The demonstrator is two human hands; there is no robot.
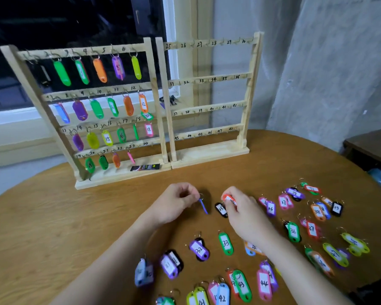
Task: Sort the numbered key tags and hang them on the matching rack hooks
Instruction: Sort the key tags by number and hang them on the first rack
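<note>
At frame centre a blue key tag [203, 206] is pinched by its ring in the left hand [176, 201], long axis hanging down-right. An orange-red tag [228, 198] is gripped in the right hand [240, 208]. Hook 24 [151, 143] is seen unfilled on the left rack [119, 177], up-left of the left hand, across bare table [53, 216].

Plain room: bare concrete wall [330, 62], dark window [75, 23].

Round wooden table [53, 227], dark window [75, 18], grey concrete wall [328, 73], small black packet [145, 167]
</note>
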